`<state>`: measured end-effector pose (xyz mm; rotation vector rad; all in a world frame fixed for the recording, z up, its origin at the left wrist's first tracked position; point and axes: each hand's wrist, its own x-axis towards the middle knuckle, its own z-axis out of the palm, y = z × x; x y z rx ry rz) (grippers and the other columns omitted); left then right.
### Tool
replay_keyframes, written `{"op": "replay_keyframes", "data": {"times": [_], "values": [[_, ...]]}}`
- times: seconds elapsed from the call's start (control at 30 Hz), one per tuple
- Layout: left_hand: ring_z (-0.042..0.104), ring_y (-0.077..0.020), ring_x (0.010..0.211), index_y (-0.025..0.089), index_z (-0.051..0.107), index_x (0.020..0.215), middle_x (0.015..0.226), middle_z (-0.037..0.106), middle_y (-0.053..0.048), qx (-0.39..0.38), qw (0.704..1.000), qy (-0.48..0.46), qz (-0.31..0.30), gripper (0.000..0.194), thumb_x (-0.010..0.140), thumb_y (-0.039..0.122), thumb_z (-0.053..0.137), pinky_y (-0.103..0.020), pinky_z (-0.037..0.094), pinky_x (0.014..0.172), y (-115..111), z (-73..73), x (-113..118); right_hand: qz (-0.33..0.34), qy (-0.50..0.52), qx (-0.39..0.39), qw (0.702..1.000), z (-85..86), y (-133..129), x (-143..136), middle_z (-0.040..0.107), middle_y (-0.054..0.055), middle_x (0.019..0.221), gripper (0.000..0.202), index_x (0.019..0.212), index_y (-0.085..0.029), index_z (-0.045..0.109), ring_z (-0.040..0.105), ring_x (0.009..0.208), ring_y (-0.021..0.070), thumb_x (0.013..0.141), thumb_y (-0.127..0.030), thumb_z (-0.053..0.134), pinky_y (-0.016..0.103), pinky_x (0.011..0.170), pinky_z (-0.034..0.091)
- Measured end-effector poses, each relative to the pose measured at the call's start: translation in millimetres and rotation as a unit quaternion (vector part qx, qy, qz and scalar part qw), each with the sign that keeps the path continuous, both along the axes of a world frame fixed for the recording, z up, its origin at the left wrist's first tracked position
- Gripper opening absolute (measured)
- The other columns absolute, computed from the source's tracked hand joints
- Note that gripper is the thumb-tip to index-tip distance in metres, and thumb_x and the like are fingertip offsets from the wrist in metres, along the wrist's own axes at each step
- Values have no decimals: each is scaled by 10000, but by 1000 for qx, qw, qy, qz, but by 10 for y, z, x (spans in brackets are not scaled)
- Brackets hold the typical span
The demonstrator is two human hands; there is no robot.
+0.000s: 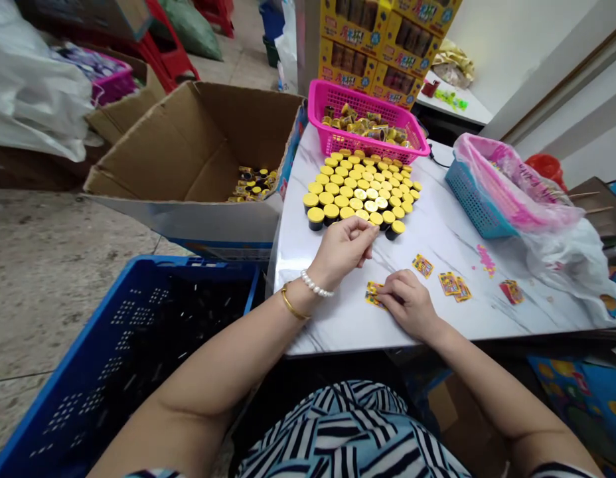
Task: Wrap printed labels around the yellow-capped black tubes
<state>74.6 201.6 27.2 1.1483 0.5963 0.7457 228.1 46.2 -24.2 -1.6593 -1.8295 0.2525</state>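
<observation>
My left hand (348,244) is closed in a pinch at the near edge of a close-packed group of small black jars with yellow lids (342,191). Its fingertips overlap one lid, and whatever they hold, if anything, is too small to make out. At the wrist are a pearl bracelet and a gold bangle. Lower on the white marbled table (328,325), my right hand (406,300) has its fingers closed on a small colourful printed card (373,292). More such cards (448,284) lie just right of that hand, one of them apart (423,265).
Behind the jars stands a pink basket (332,141) of wrapped jars, backed by stacked yellow boxes (372,46). A large carton (188,222) and a blue crate (153,265) flank the table's left. Pink bits (486,260) and a bag-lined blue basket (474,199) are right.
</observation>
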Motion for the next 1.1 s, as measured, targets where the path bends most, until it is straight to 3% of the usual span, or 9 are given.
{"op": "replay_keyframes", "data": {"times": [0.2, 0.37, 0.43, 0.53, 0.63, 0.7, 0.77, 0.9, 1.1], "values": [[517, -82, 497, 156, 625, 873, 668, 644, -2, 69, 997, 41, -13, 441, 819, 579, 737, -201, 362, 472, -28, -58, 44, -85, 120, 73, 986, 251, 252, 136, 695, 72, 1066, 59, 957, -226, 641, 677, 863, 185, 975, -277, 616, 344, 761, 566], [514, -95, 587, 133, 679, 857, 694, 632, -5, 102, 991, 37, -77, 427, 748, 523, 816, -217, 380, 547, -55, -69, 68, -91, 238, 91, 963, 453, 574, 108, 673, 13, 868, 133, 964, -236, 635, 648, 743, 158, 913, -334, 709, 308, 700, 568], [471, -83, 558, 131, 662, 783, 651, 596, 10, 102, 991, 30, -77, 403, 761, 508, 803, -217, 356, 541, -40, -53, 49, -61, 324, 59, 942, 528, 669, 86, 674, 1, 884, 229, 1000, -241, 623, 652, 772, 153, 847, -314, 778, 300, 715, 570], [436, -76, 536, 127, 669, 773, 622, 564, 25, 111, 988, 25, -100, 361, 781, 469, 786, -216, 330, 531, -1, -43, 14, -32, 482, -53, 874, 618, 752, 147, 693, -10, 887, 468, 1159, -245, 612, 660, 745, 146, 761, -327, 845, 279, 658, 564], [414, -76, 530, 126, 687, 769, 606, 545, 31, 124, 985, 46, -114, 304, 789, 419, 766, -213, 300, 516, 40, -83, 11, -12, 531, -184, 827, 600, 780, 261, 715, 22, 847, 422, 1064, -181, 690, 629, 639, 123, 744, -404, 851, 231, 529, 501], [416, -79, 537, 128, 674, 705, 591, 532, 29, 142, 981, 83, -99, 280, 776, 382, 770, -210, 285, 506, 56, -123, 26, -10, 522, -207, 828, 512, 780, 295, 703, 20, 752, 341, 862, -155, 702, 576, 548, 93, 730, -424, 866, 210, 478, 458], [463, -89, 563, 133, 671, 713, 625, 570, 14, 149, 982, 103, -52, 243, 765, 345, 778, -205, 319, 513, 51, -147, 42, -35, 511, -175, 841, 398, 771, 280, 666, -9, 653, 340, 743, -164, 663, 524, 476, 71, 730, -430, 873, 200, 451, 429], [525, -93, 565, 156, 676, 838, 708, 639, -2, 156, 980, 85, 95, 218, 845, 367, 731, -205, 398, 521, -31, -106, 39, -102, 483, -81, 866, 263, 740, 200, 610, -38, 564, 355, 742, -188, 646, 500, 430, 77, 823, -498, 798, 205, 412, 394], [490, -77, 460, 157, 724, 794, 599, 597, 11, 173, 979, 61, 84, 292, 924, 413, 670, -208, 387, 461, -173, -21, 19, -115, 458, -22, 881, 312, 695, 169, 613, -21, 601, 365, 797, -183, 697, 542, 503, 102, 882, -536, 730, 235, 474, 452]]}}
